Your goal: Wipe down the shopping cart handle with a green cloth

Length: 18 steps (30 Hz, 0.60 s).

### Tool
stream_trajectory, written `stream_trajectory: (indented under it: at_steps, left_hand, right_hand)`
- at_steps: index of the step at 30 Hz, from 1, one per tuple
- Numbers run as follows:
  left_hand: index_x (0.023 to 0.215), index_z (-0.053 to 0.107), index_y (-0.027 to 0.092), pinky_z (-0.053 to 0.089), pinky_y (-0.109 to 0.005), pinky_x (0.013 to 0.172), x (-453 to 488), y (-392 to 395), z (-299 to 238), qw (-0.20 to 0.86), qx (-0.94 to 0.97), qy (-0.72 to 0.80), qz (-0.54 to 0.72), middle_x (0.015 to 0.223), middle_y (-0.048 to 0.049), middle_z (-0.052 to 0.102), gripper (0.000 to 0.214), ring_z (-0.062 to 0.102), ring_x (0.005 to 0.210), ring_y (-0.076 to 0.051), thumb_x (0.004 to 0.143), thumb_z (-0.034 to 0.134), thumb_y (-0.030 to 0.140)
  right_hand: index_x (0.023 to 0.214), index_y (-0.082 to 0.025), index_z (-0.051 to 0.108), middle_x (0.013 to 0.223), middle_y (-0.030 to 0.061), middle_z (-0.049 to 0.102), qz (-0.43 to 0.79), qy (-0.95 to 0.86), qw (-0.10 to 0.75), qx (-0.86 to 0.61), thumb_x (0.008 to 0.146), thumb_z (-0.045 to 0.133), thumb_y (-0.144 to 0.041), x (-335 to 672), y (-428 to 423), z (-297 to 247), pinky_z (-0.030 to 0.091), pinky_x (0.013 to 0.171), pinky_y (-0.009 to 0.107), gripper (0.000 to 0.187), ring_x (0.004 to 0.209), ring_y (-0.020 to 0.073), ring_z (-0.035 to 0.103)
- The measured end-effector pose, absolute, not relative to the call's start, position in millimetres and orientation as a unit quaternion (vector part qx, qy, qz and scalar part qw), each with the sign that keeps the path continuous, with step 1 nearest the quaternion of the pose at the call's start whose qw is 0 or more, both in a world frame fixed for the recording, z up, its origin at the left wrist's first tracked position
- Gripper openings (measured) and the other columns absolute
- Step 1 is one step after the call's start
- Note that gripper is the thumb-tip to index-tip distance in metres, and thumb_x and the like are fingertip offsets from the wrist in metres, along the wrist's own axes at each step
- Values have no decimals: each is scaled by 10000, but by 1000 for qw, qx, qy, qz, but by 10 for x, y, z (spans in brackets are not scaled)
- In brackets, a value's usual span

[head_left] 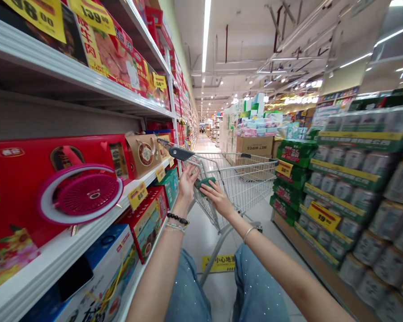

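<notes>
Aisle: supermarket aisle (204, 143), gift boxes (144, 223) on white shelves (53, 255) left, green-banded cans (356, 188) right.
Left hand (188, 185): spread, at wire cart (238, 179).
Right hand (218, 201): fingers together, laid on green packet (205, 182).

Aisle-end figures (202, 130) (too small to tell)

Through the head camera I see, at left, white supermarket shelves (53, 67) stacked with red gift boxes (53, 165), a round magenta mesh item (80, 194) propped against one, and yellow price tags (137, 195) along the shelf edge. At right stand green-banded tins (356, 197) in tiers. Ahead, a cardboard carton marked WET WIPES (254, 145) sits beside the aisle, and a yellow floor sign (218, 263) lies underfoot.
</notes>
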<state>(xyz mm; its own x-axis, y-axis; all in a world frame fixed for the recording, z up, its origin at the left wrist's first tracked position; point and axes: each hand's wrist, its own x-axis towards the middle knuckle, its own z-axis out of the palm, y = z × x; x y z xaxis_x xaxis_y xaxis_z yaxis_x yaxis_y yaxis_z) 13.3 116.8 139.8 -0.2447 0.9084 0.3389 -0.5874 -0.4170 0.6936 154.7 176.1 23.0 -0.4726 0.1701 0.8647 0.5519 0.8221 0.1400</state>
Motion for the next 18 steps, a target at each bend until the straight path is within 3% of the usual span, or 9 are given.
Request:
stream_trajectory:
  at_steps: [4, 10, 18]
  left_hand:
    - [1001, 723, 187, 393, -333, 1107, 246, 1223, 1365, 501, 376, 193, 755, 1231, -92, 700, 296, 616, 1222, -193, 905, 443, 172]
    - [1051, 736, 208, 353, -358, 1160, 430, 1335, 1245, 521, 428, 166, 720, 1340, -76, 645, 338, 522, 1337, -221, 788, 555, 98]
    - [1302, 626, 250, 272, -451, 1209, 663, 1468, 1207, 490, 577, 247, 605, 1508, -28, 475, 689, 415, 1416, -289, 629, 649, 105]
  right_hand:
    - [1360, -247, 581, 1391, 35, 610, -168, -835, 470, -230, 777, 350, 82, 1805, 1638, 347, 395, 1166, 464, 709, 1437, 177, 390]
    - [1415, -296, 523, 1407, 11, 592, -161, -728, 617, -252, 766, 331, 82, 1943, 1369, 733, 374, 1184, 466, 775, 1444, 181, 379]
    - [1424, -362, 500, 1436, -30, 561, -120, -671, 695, -229, 759, 354, 76, 1981, 1165, 1031, 326, 1212, 453, 809, 1442, 172, 382]
